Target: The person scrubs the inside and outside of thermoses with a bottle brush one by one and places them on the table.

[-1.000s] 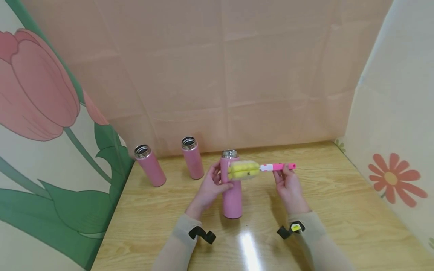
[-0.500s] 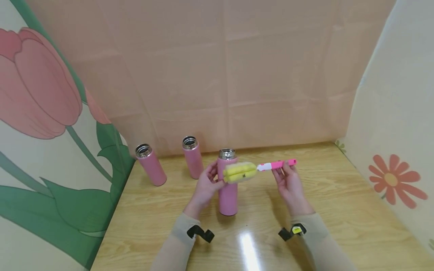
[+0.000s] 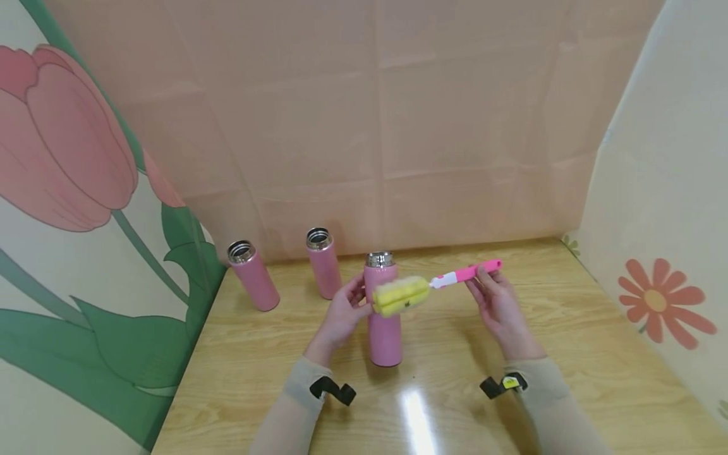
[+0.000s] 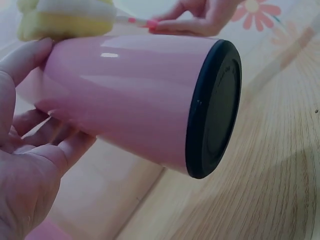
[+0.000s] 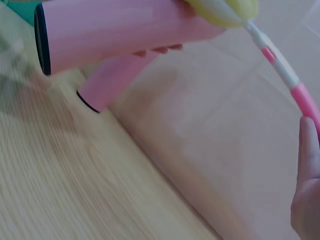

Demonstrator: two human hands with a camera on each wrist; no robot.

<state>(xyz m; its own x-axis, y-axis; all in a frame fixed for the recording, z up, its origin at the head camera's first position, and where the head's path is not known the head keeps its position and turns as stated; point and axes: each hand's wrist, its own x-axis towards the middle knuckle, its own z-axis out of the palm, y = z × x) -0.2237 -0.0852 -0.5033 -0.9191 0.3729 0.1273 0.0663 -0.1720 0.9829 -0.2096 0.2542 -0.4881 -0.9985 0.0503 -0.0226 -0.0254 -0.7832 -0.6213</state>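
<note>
Sponge brush (image 3: 445, 279): soft yellow sponge head (image 3: 400, 298) in rounded lobes with a whitish strip, on a smooth white-and-pink handle; held in the air above the table, sponge overlapping the held bottle's upper body, though I can't tell whether they touch.
Handle's slant: nearly level a second ago, now climbing toward its pink end.
Right hand (image 3: 502, 308): pinching the pink end between thumb and fingers, a little further right than a second ago.
Left hand (image 3: 340, 317): fingers and thumb around the held bottle, thumb tip right by the sponge.
Held bottle (image 3: 385, 336): glossy pink cylinder, shiny metal neck, flat black base; lifted off the table, slightly left of its earlier spot; its inside is hidden from me.
Table (image 3: 569, 341): pale wood grain, catching a bright streak of light.
Middle bottle (image 3: 325, 272) and left bottle (image 3: 256, 281): same pink gloss, standing apart on the table as before; metal-rimmed mouths open, insides dark, contents hard to make out.
Backcloth (image 3: 466, 126): peach-pink, creased in folded squares.
</note>
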